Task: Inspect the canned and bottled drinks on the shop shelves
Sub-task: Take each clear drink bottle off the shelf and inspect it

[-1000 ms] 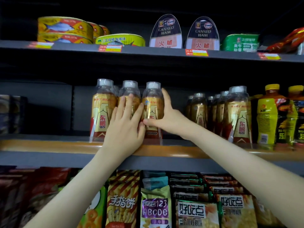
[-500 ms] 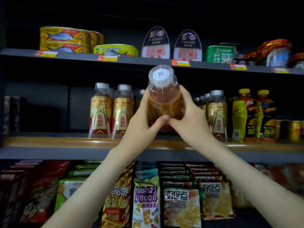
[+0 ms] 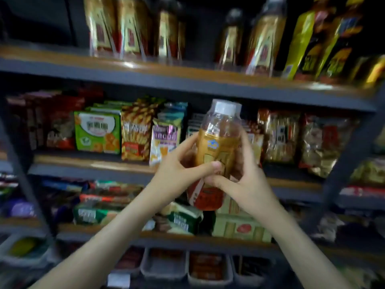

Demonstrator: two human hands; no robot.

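Observation:
A clear bottle of amber drink (image 3: 218, 142) with a white cap and a gold and red label is in front of me, tilted slightly, below the drinks shelf. My left hand (image 3: 179, 176) grips its left side, thumb across the label. My right hand (image 3: 243, 180) grips the right side, fingers behind the bottle. Several matching bottles (image 3: 116, 28) stand on the upper shelf (image 3: 187, 78), with yellow-labelled bottles (image 3: 308, 40) at the right.
Snack bags (image 3: 98, 132) fill the shelf behind the bottle. More packets (image 3: 183, 220) lie on the shelf below it. Grey trays (image 3: 162, 265) line the bottom row. A dark shelf post (image 3: 341, 174) slants down at the right.
Both hands have brought the bottle down and towards me from drinks-shelf height. The view has tipped downward, so the canned goods shelf is out of sight and lower shelves show.

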